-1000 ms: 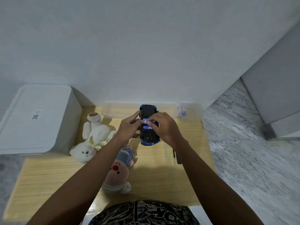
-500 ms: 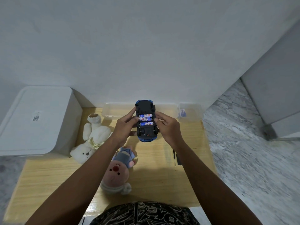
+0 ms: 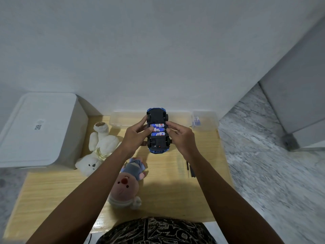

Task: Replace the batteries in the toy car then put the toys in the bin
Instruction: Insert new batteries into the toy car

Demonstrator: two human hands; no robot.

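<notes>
The toy car (image 3: 157, 131) is held upside down above the desk (image 3: 168, 187), gripped at its sides by the fingers of the left hand (image 3: 136, 136) and right hand (image 3: 181, 136). One second earlier the right hand's fingers covered the battery bay; they have since withdrawn to the car's flank, exposing three batteries (image 3: 157, 129) seated between the two hands. Judged from this, loading looks complete; the dark piece (image 3: 192, 170), possibly the cover, lies below the right hand, and the clear bin (image 3: 123, 120) sits beyond the left fingers.
</notes>
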